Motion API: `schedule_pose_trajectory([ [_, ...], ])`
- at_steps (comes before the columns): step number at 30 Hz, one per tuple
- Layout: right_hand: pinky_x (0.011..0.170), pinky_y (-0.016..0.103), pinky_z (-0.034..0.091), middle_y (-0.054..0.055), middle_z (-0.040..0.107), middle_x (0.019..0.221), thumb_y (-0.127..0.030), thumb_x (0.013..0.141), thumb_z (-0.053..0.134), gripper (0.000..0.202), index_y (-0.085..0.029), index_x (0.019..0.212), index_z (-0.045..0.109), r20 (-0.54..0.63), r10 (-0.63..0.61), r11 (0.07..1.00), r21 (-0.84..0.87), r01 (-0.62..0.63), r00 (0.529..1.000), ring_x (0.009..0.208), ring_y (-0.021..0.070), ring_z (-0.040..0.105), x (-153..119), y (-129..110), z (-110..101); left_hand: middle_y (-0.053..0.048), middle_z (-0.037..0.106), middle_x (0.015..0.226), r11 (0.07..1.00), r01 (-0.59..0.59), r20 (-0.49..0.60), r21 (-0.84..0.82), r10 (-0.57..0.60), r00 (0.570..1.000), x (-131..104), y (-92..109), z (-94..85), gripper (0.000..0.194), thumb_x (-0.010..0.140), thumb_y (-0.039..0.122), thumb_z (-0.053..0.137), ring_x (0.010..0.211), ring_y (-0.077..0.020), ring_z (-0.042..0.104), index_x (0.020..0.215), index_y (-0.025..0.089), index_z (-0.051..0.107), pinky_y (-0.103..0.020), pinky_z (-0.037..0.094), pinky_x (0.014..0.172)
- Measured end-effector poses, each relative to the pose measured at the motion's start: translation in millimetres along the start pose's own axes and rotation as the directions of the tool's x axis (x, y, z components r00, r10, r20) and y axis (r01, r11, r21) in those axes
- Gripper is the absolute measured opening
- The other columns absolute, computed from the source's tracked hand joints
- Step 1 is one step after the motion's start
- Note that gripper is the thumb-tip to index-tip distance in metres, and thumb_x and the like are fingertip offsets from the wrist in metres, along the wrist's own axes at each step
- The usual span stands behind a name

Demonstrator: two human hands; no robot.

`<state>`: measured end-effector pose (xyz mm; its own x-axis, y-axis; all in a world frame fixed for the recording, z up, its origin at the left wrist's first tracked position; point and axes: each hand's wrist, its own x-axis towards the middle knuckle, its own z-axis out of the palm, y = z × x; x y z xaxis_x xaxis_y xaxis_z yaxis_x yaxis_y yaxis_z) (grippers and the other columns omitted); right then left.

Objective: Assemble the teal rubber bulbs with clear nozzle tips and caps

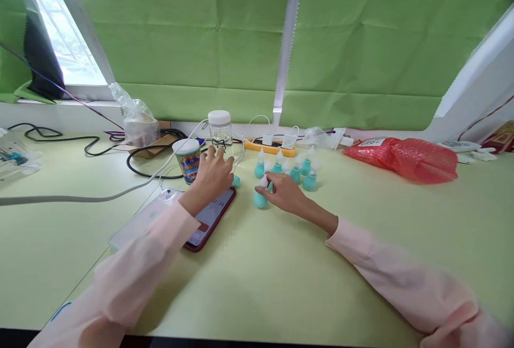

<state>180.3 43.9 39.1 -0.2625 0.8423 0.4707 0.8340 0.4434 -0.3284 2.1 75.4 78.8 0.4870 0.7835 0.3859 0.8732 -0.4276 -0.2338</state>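
My right hand [284,193] pinches the white nozzle of a teal bulb syringe [261,201], which stands upright on the table. Just behind it are several more teal bulb syringes [309,182] with white nozzles, also upright. My left hand [214,170] hovers with fingers spread and bent, in front of a clear jar [220,128] with a white lid. Close to its fingertips lies a small teal piece [236,181], partly hidden, perhaps another bulb. Below the left wrist is a phone [212,219] in a dark red case, its screen lit.
A noodle cup [187,160] stands left of the jar. A second phone in a clear case [140,222] lies beneath the left forearm. At the back are a yellow power strip [257,145], black cables [134,168] and a red plastic bag [405,159]. A grey cable [100,198] crosses the left side.
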Motion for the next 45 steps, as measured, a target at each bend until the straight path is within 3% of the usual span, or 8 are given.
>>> schedule_pose_trajectory([
  [3, 0.047, 0.021, 0.028, -0.004, 0.045, 0.051, -0.035, 0.076, 0.052, 0.028, -0.018, 0.056, 0.043, -0.023, 0.009, 1.000, -0.011, -0.010, 1.000, 0.045, 0.0085, 0.039, -4.1, 1.1, -11.0, -0.015, 0.061, 0.095, 0.998, 0.037, 0.200, -0.041, -0.028, 0.979, 13.7, -5.7, 23.4, 0.039, 0.074, 0.039, 0.052, 0.099, -0.0373, 0.045, 0.107, 0.019, 0.056, -0.052, 0.029, 0.077],
  [9, 0.046, 0.022, 0.028, -0.004, 0.043, 0.048, -0.037, 0.077, 0.050, 0.032, -0.019, 0.053, 0.038, -0.067, 0.031, 0.999, -0.025, -0.033, 0.997, 0.044, 0.0087, 0.036, -16.4, 11.0, -32.7, -0.016, 0.065, 0.083, 0.991, 0.079, 0.210, -0.106, -0.056, 0.976, 29.1, 9.1, 57.0, 0.032, 0.081, 0.037, 0.043, 0.081, -0.0303, 0.057, 0.086, 0.014, 0.066, -0.054, 0.014, 0.087],
  [16, 0.046, 0.022, 0.030, -0.004, 0.044, 0.048, -0.037, 0.075, 0.051, 0.032, -0.019, 0.052, 0.038, -0.094, 0.093, 0.994, -0.043, -0.097, 0.991, 0.043, 0.0089, 0.037, -28.9, 30.5, -39.5, -0.016, 0.065, 0.078, 0.932, 0.210, 0.165, -0.294, -0.167, 0.972, 37.3, 6.3, 51.4, 0.026, 0.076, 0.028, 0.047, 0.080, -0.0316, 0.059, 0.074, 0.010, 0.066, -0.052, 0.022, 0.083],
  [21, 0.046, 0.022, 0.030, -0.003, 0.044, 0.047, -0.037, 0.075, 0.049, 0.030, -0.019, 0.053, 0.039, -0.097, 0.117, 0.992, -0.044, -0.122, 0.988, 0.043, 0.0095, 0.038, -31.7, 35.8, -40.6, -0.008, 0.065, 0.074, 0.801, 0.266, 0.149, -0.536, -0.220, 0.964, 41.6, 0.5, 46.8, 0.022, 0.073, 0.033, 0.052, 0.076, -0.0227, 0.059, 0.077, 0.015, 0.064, -0.034, 0.039, 0.071],
  [26, 0.047, 0.022, 0.030, -0.003, 0.045, 0.048, -0.039, 0.075, 0.049, 0.032, -0.019, 0.053, 0.039, -0.099, 0.125, 0.990, -0.047, -0.131, 0.987, 0.044, 0.0095, 0.038, -30.6, 37.0, -38.9, -0.003, 0.060, 0.071, 0.660, 0.242, 0.084, -0.711, -0.262, 0.961, 42.5, 8.8, 58.1, 0.028, 0.071, 0.027, 0.055, 0.059, -0.0138, 0.057, 0.094, 0.014, 0.049, -0.023, 0.041, 0.055],
  [31, 0.050, 0.023, 0.031, -0.001, 0.051, 0.055, -0.039, 0.078, 0.047, 0.028, -0.018, 0.059, 0.045, -0.074, 0.121, 0.991, -0.054, -0.126, 0.990, 0.049, 0.0112, 0.043, -28.3, 41.6, -34.4, -0.001, 0.054, 0.080, 0.629, 0.121, -0.042, -0.768, -0.238, 0.970, 35.2, 30.0, 72.7, 0.054, 0.062, 0.008, 0.056, 0.069, -0.0158, 0.054, 0.110, 0.020, 0.032, -0.025, 0.041, 0.061],
  [39, 0.051, 0.023, 0.035, 0.000, 0.056, 0.063, -0.035, 0.072, 0.057, 0.019, -0.017, 0.068, 0.050, -0.005, 0.132, 0.991, -0.036, -0.132, 0.991, 0.050, 0.0116, 0.048, -29.1, 51.1, -26.5, -0.001, 0.052, 0.072, 0.602, 0.106, 0.009, -0.791, -0.162, 0.987, 43.6, 32.8, 85.7, 0.060, 0.059, 0.006, 0.055, 0.067, -0.0195, 0.053, 0.113, 0.016, 0.033, -0.032, 0.042, 0.063],
  [45, 0.048, 0.024, 0.038, -0.002, 0.054, 0.057, -0.033, 0.067, 0.062, 0.020, -0.017, 0.066, 0.050, -0.039, 0.129, 0.992, 0.016, -0.129, 0.991, 0.043, 0.0103, 0.048, -32.5, 52.4, -21.6, -0.009, 0.055, 0.087, 0.566, 0.135, 0.016, -0.813, -0.211, 0.977, 38.3, 31.2, 70.8, 0.064, 0.058, 0.009, 0.059, 0.078, -0.0229, 0.055, 0.115, 0.012, 0.030, -0.034, 0.044, 0.067],
])
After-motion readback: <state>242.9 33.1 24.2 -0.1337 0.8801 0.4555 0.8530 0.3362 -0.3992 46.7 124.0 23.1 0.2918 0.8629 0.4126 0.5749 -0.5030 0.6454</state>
